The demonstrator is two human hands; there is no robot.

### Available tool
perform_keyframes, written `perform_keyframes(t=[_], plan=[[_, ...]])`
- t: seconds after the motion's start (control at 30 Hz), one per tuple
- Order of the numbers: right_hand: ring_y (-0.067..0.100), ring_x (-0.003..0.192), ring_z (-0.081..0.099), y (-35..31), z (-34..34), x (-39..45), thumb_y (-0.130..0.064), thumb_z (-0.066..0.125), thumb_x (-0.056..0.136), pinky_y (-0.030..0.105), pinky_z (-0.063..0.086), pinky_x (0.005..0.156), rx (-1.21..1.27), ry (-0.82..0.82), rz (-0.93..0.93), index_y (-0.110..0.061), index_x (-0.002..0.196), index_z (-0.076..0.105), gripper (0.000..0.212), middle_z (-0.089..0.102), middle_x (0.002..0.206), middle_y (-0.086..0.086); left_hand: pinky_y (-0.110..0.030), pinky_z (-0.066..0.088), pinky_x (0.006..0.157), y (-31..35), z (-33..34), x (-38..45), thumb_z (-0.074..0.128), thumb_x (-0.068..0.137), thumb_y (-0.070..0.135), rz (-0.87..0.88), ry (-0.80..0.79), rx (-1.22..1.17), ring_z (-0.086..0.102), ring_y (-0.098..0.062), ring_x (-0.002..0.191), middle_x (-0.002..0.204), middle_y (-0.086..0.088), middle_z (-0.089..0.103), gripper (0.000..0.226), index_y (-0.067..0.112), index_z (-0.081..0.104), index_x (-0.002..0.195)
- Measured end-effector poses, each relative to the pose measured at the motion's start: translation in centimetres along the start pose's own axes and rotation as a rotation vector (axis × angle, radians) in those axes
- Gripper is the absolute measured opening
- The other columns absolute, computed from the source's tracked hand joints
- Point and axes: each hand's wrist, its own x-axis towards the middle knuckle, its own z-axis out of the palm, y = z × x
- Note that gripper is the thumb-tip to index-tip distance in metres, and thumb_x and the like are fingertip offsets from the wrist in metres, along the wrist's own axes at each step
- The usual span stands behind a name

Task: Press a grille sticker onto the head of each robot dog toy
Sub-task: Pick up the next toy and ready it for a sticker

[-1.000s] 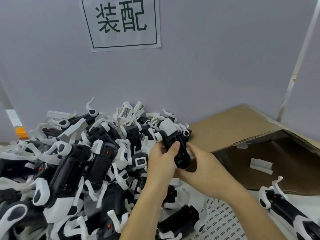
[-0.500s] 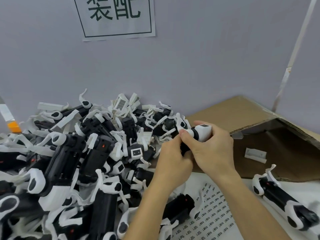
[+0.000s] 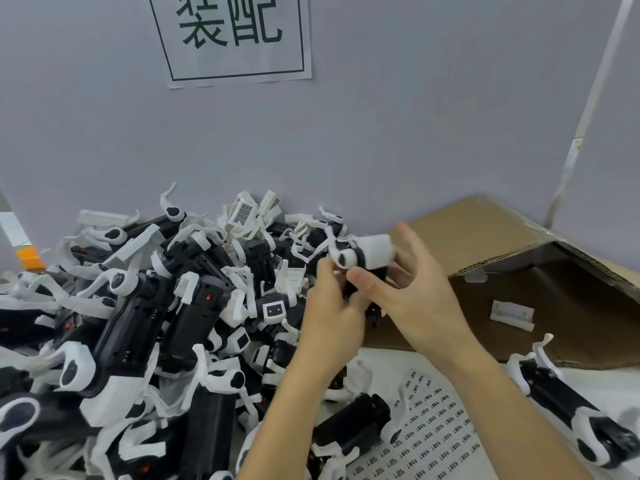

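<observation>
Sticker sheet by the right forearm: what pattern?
White sticker sheet with rows of small dark printed stickers; head view.

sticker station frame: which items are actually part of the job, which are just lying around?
Part of the job:
- held robot dog toy, gripped by the left hand and right hand
- sticker sheet on the table
- pile of robot dog toys
- single toy at right

Lying about:
- cardboard box, with a white part inside
- wall sign
- orange tag
</observation>
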Motion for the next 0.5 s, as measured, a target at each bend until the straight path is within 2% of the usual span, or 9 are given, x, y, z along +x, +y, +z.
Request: perform_keyframes(t=[0.03,0.07,0.13,0.17,0.23,0.3,0.4,0.5], plan=[[-0.007,0.118,0.060,-0.16,-0.20,0.07,-0.058,0.081,0.057,0.021,0.050,0.098,0.016,-0.007,0.005,-0.027,0.157,0.029,0.117,0.065,0.128,-0.022,-0.025,0.058,0.075,0.04,-0.30,0.05,0.060,0.098,0.006,-0.083,0.003,-0.124,0.072,-0.008,0.093,0.098,0.005,0.076,0.022,0.022,0.058,0.113],[-0.004,0.120,0.060,-0.36,-0.41,0.16,-0.057,0.079,0.059,0.024,0.051,0.100,0.004,0.017,0.005,-0.026,0.156,0.034,0.112,0.064,0.132,-0.017,-0.029,0.060,0.080,0.09,-0.51,0.12,0.060,0.099,0.010,-0.169,0.018,-0.248,0.073,-0.010,0.097,0.100,0.004,0.077,0.020,0.020,0.060,0.116],[-0.002,0.115,0.064,-0.55,-0.68,0.26,-0.050,0.077,0.072,0.021,0.054,0.097,-0.090,0.087,-0.015,-0.022,0.146,0.050,0.084,0.065,0.129,-0.011,-0.051,0.057,0.092,0.12,-0.68,0.39,0.059,0.100,0.012,-0.279,0.071,-0.413,0.072,-0.027,0.105,0.109,-0.009,0.075,0.021,0.015,0.063,0.120],[-0.003,0.109,0.066,-0.62,-0.62,0.27,-0.045,0.077,0.079,0.016,0.055,0.092,-0.130,0.104,-0.025,-0.021,0.140,0.056,0.069,0.067,0.124,-0.011,-0.056,0.056,0.094,0.16,-0.60,0.46,0.058,0.100,0.012,-0.297,0.078,-0.463,0.071,-0.033,0.107,0.112,-0.014,0.074,0.022,0.013,0.064,0.121],[-0.004,0.103,0.067,-0.62,-0.24,0.24,-0.039,0.074,0.088,0.015,0.056,0.085,-0.186,0.090,-0.040,-0.022,0.132,0.062,0.048,0.069,0.119,-0.012,-0.050,0.059,0.090,0.25,-0.27,0.42,0.054,0.101,0.011,-0.302,0.051,-0.547,0.070,-0.036,0.108,0.116,-0.020,0.072,0.024,0.009,0.064,0.123],[0.001,0.101,0.068,-0.52,-0.03,0.17,-0.039,0.068,0.093,0.026,0.060,0.086,-0.226,0.095,-0.069,-0.024,0.126,0.066,0.036,0.070,0.117,-0.011,-0.041,0.061,0.086,0.48,-0.05,0.30,0.049,0.102,0.012,-0.313,0.025,-0.642,0.068,-0.038,0.112,0.120,-0.024,0.070,0.028,0.004,0.063,0.126],[0.007,0.098,0.068,-0.67,-0.36,0.19,-0.034,0.063,0.097,0.036,0.058,0.087,-0.252,0.158,-0.144,-0.027,0.113,0.071,0.019,0.068,0.109,-0.011,-0.047,0.054,0.097,0.63,-0.04,0.25,0.045,0.102,0.020,-0.365,0.016,-0.738,0.063,-0.040,0.119,0.124,-0.026,0.067,0.036,0.002,0.065,0.125],[0.006,0.097,0.064,-0.79,-0.77,0.23,-0.037,0.070,0.092,0.030,0.056,0.082,-0.290,0.157,-0.208,-0.032,0.105,0.073,0.014,0.063,0.105,-0.014,-0.048,0.052,0.096,0.36,-0.17,0.22,0.044,0.099,0.023,-0.380,-0.007,-0.722,0.068,-0.035,0.108,0.118,-0.021,0.071,0.038,0.003,0.069,0.119]])
